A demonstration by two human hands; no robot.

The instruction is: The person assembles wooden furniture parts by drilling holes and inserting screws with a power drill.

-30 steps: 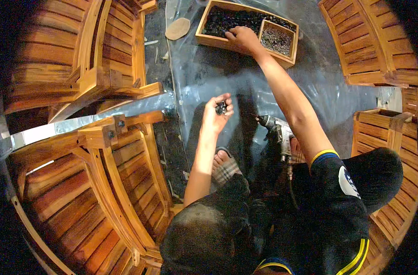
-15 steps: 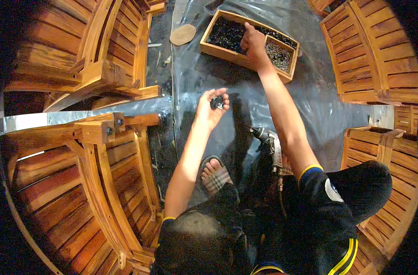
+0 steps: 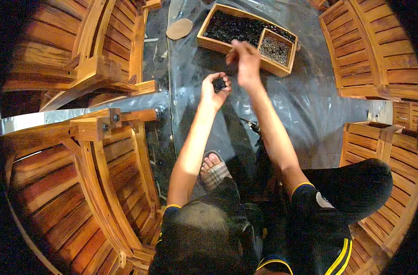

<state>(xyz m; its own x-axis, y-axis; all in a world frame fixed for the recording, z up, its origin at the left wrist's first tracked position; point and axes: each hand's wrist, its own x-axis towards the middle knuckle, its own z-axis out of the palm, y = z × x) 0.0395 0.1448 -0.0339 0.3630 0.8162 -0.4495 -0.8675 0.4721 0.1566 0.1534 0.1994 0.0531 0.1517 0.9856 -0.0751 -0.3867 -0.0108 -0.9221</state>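
Observation:
My left hand (image 3: 215,90) is cupped palm up, fingers curled round several small black pieces (image 3: 219,85). To its upper right my right hand (image 3: 246,62) hangs over the near edge of a wooden box (image 3: 218,44). Its fingers are bent and smeared by motion, so whether they hold anything does not show. Loose black pieces (image 3: 232,28) like those in my palm fill the box's larger part. A smaller compartment at its right end holds many small metal screws (image 3: 274,48). Behind my right forearm, the tip of a power driver (image 3: 252,124) shows; its body is mostly hidden.
Slatted wooden furniture stands close on the left (image 3: 92,183) and on the right (image 3: 365,50). Plastic sheeting (image 3: 305,101) covers the floor. A flat tan disc (image 3: 179,29) lies left of the box. My sandalled foot (image 3: 213,170) is below my left hand.
My right hand has come out of the box's black pieces, moving nearer and left toward my left hand. My left hand has shifted slightly up, still holding its black pieces. The driver is now more hidden.

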